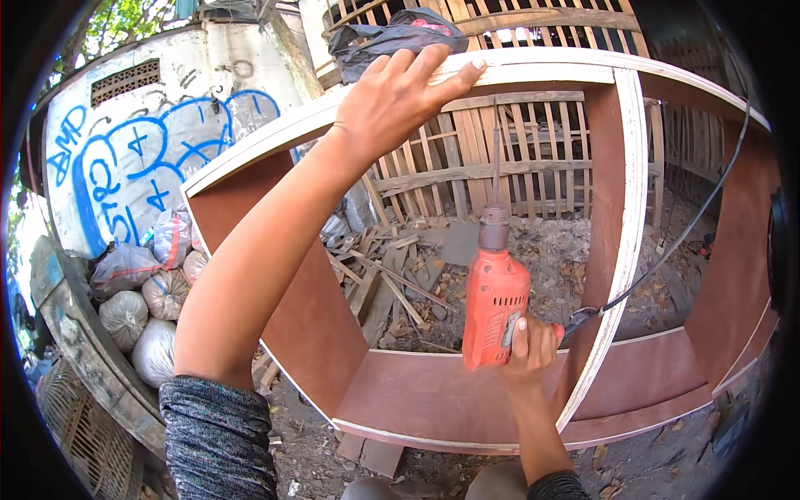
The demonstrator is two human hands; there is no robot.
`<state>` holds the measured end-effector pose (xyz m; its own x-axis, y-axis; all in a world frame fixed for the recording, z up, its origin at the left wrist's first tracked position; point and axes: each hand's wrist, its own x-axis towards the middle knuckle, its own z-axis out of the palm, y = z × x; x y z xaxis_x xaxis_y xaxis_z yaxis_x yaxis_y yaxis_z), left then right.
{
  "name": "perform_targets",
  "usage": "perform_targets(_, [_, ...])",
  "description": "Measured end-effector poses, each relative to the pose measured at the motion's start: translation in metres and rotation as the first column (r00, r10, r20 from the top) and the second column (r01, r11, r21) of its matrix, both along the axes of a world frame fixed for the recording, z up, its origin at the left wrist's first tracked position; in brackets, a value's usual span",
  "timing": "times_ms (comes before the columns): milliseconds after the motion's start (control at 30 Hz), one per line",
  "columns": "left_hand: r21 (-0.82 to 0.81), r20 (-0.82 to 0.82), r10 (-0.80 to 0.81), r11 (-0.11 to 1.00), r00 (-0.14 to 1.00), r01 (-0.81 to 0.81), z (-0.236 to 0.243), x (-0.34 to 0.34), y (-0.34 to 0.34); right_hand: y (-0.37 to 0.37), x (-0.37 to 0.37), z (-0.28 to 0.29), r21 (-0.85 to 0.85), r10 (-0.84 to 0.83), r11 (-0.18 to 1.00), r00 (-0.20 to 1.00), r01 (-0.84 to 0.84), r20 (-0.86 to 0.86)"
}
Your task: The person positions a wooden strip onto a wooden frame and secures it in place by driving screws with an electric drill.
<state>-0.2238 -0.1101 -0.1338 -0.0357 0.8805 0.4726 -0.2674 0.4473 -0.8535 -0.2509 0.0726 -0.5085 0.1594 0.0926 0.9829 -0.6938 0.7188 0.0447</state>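
Observation:
An open reddish-brown wooden frame with pale edges (pixel 550 67) spans the view, split by a vertical divider (pixel 600 217). My left hand (pixel 400 96) grips its top board, fingers over the edge. My right hand (pixel 529 346) holds a red power drill (pixel 492 292) inside the left opening. The drill's long thin bit (pixel 497 158) points up toward the underside of that top board; whether its tip touches cannot be told. A black cable (pixel 662 267) runs from the drill's handle up to the right, passing in front of the divider.
Slatted wooden panels (pixel 517 133) stand behind the frame, with a dark plastic bag (pixel 400 33) beyond the top board. Scrap wood (pixel 375 292) lies on the dirt ground. Filled sacks (pixel 125 317), a woven wire cage (pixel 79 417) and a painted wall (pixel 133 108) are at left.

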Motion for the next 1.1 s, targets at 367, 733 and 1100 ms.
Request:
perform_targets(367, [-0.007, 0.001, -0.017, 1.0, 1.0, 0.017, -0.002, -0.003, -0.001, -0.021, -0.001, -0.001, -0.075, -0.121, 0.99, 0.992, 0.122, 0.028])
perform_targets(733, [0.004, -0.018, -0.019, 1.0, 1.0, 0.019, -0.004, -0.002, -0.001, -0.032, -0.007, 0.003, -0.117, -0.159, 0.98, 0.987, 0.159, 0.008])
perform_targets(1100, [-0.032, 0.018, 0.069, 0.997, 0.997, -0.068, -0.004, 0.004, 0.003, -0.031, -0.008, 0.004, -0.111, -0.13, 0.985, 0.992, 0.129, 0.0])
